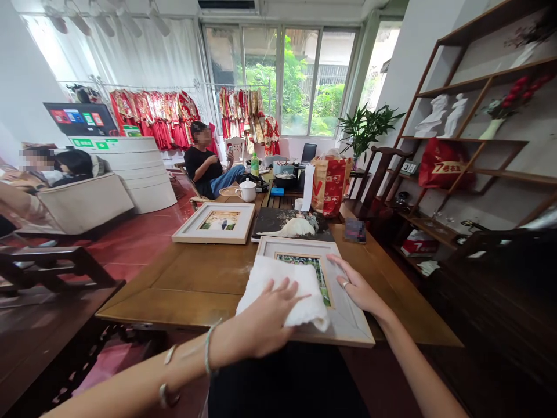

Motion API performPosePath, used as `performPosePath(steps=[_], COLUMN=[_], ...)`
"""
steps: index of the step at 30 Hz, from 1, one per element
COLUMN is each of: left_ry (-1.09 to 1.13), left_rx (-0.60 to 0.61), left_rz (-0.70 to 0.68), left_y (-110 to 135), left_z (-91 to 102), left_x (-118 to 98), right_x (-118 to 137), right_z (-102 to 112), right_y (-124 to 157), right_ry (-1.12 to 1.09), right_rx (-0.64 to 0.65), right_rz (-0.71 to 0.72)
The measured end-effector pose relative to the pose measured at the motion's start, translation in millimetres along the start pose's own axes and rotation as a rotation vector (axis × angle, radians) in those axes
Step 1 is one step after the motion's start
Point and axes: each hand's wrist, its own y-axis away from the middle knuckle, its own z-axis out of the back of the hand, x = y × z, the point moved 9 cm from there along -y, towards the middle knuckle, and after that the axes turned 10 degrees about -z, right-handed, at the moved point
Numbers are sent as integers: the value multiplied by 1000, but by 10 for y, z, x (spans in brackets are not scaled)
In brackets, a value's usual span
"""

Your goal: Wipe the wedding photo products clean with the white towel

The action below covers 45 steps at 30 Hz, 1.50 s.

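Note:
A framed photo (348, 325) with a pale wooden edge and a light grey mat lies at the near edge of the brown table, partly over it. Across its left and middle spreads a white cloth (261, 278), hiding much of the picture. My left hand (270, 313) presses on this cloth with fingers stretched and spread. My right hand (354, 284), a ring on one finger, rests along the frame's right side with its fingers extended. Behind lies a second framed photo (187, 229) and a dark photo panel (270, 219) showing a white gown.
The wooden table (174, 296) also carries a white lidded cup (247, 190), a red paper bag (331, 186) and a small dark object (354, 230). Beyond it sits a person in black (202, 159). A wooden shelf (470, 87) stands at right, a chair (52, 267) at left.

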Motion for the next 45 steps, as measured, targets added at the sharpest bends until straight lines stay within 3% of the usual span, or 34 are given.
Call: performPosePath(steps=[3,6,15,19,26,34,38,41,45], left_ry=[51,7,-369,-435,-385,-240,-188,-239,-395], left_rx=[4,19,-77,-132,-66,48,38,6,-57], left_rz=[-22,-29,150,186,172,129,112,129,270], left_y=[159,177,-218,-335,-384,-110,-39,-85,-224], left_z=[-5,-20,127,241,235,123,8,-49,-40], left_x=[-263,-329,341,455,292,-144,-295,-243,109], right_x=[24,71,184,211,268,165,106,97,89], right_z=[16,34,85,68,79,58,20,6,-8], right_y=[-40,-31,166,240,239,56,-16,-12,52], right_ry=[-2,15,36,27,25,26,33,35,30], right_rx=[4,19,40,43,11,-7,-6,-5,6], right_rz=[2,-2,16,27,-10,-13,-14,-20,-10])
